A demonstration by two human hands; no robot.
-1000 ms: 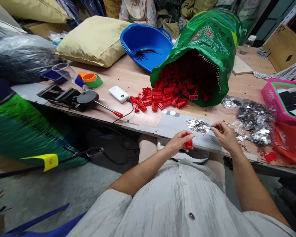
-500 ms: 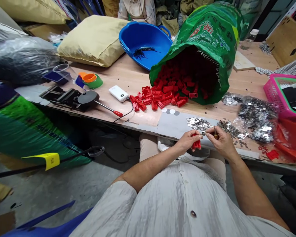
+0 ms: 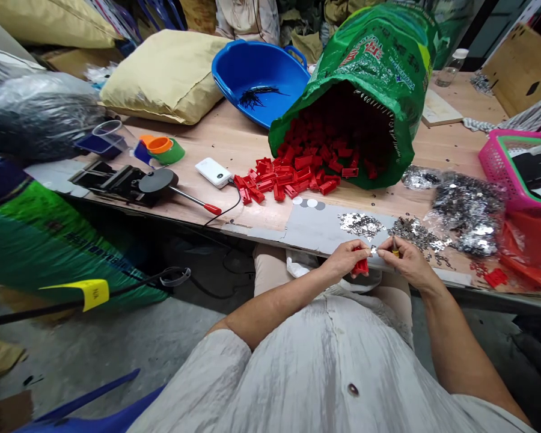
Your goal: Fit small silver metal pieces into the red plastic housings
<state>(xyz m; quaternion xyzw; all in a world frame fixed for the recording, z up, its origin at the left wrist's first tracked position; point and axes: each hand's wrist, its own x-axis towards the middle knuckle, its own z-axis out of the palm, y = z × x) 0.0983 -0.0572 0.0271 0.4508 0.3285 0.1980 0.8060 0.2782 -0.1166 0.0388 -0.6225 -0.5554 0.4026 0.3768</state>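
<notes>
My left hand (image 3: 346, 260) is closed round a red plastic part (image 3: 360, 266) at the table's front edge. A small shiny metal piece (image 3: 374, 249) shows between the fingertips of both hands; which hand bears it I cannot tell. Fingers bent, my right hand (image 3: 408, 260) grips a slim tool with a yellowish handle (image 3: 395, 251), its dark tip pointing up. Just beyond the hands lie a heap of flat silvery pieces (image 3: 359, 225) and a heap of darker metal pieces (image 3: 417, 233). More red plastic parts (image 3: 293, 174) spill from a green sack (image 3: 388, 66).
A blue basin (image 3: 261, 78) holds thin black strips. At left are a black lever device (image 3: 130, 180), a white power bank (image 3: 213, 172) and a stuffed tan sack (image 3: 162, 75). Plastic-bagged metal pieces (image 3: 469, 210) and a pink basket (image 3: 500, 168) stand at right. Another person (image 3: 247, 21) is across the table.
The metal piece between my fingertips shows more plainly, and my hands are slightly further apart. The tool in my right hand has turned a little. The whole view has shifted slightly.
</notes>
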